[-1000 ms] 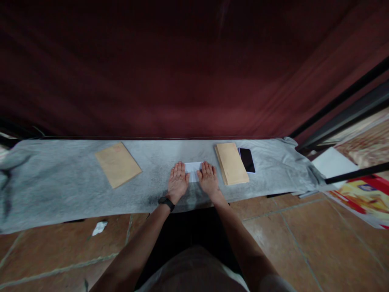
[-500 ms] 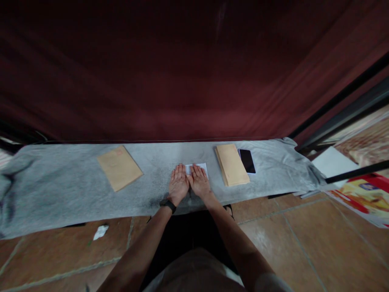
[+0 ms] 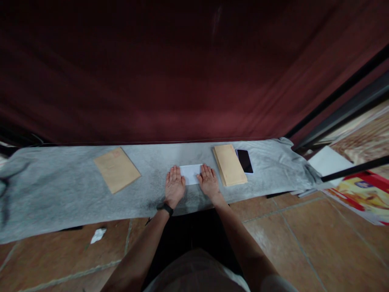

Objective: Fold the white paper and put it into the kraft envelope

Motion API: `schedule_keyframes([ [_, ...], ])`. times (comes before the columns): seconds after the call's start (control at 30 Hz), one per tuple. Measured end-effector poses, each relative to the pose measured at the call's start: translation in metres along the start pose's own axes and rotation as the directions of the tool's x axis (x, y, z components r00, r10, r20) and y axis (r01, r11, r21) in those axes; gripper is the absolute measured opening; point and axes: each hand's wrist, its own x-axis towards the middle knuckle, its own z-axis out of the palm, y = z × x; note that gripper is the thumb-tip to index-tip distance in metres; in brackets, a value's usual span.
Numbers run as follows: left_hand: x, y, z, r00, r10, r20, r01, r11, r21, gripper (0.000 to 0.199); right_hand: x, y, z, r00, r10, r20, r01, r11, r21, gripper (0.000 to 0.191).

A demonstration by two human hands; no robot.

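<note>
White paper [image 3: 191, 174] lies flat on the grey cloth [image 3: 69, 194], between both hands. At its 9 o'clock we have the left hand [image 3: 175, 186], palm down, flattened, fingers straight and side by side; black wristband [image 3: 165, 208] behind it. At 3, the right hand [image 3: 209, 181], same flat pose. Farther out at 9 we mark a brown envelope [image 3: 117, 169]. Beyond the right hand, toward 3: brown stack [image 3: 231, 164], then phone [image 3: 244, 161] just beside. At 8, on floor tiles [image 3: 67, 259], a white scrap [image 3: 98, 235].
</note>
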Motion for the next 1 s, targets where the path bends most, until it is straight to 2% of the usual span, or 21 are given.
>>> schedule_keyframes([
  [0.27, -0.005, -0.001, -0.012, 0.995, -0.08, -0.061, 0.08, 0.997, -0.006, 0.054, -0.001, 0.0, 0.001, 1.0, 0.013, -0.01, -0.013, 1.0, 0.002, 0.058],
  [0.47, -0.001, 0.006, -0.029, 0.986, -0.167, -0.005, 0.166, 0.985, -0.039, 0.042, -0.001, -0.002, 0.0, 1.0, 0.025, -0.009, -0.025, 1.0, -0.001, 0.058],
  [0.57, 0.009, 0.008, -0.033, 0.968, -0.243, 0.056, 0.249, 0.956, -0.154, 0.04, -0.001, -0.002, 0.0, 1.0, 0.024, -0.003, -0.024, 1.0, 0.002, 0.058],
  [0.73, 0.026, 0.003, -0.035, 0.9, -0.369, 0.23, 0.434, 0.798, -0.418, 0.052, -0.001, -0.002, -0.004, 1.0, 0.025, 0.018, -0.026, 1.0, 0.006, 0.058],
  [0.87, 0.024, -0.002, -0.036, 0.877, -0.4, 0.266, 0.48, 0.717, -0.505, 0.069, -0.003, -0.002, -0.009, 1.0, 0.021, -0.002, -0.021, 0.999, 0.033, 0.053],
  [0.93, 0.019, -0.003, -0.039, 0.864, -0.403, 0.303, 0.498, 0.59, -0.636, 0.078, -0.005, 0.0, -0.012, 1.0, 0.009, -0.026, -0.007, 0.997, 0.078, 0.048],
  [1.0, 0.013, -0.005, -0.044, 0.846, -0.382, 0.372, 0.512, 0.386, -0.768, 0.083, -0.007, 0.004, -0.016, 0.999, -0.002, -0.054, 0.01, 0.987, 0.158, 0.044],
])
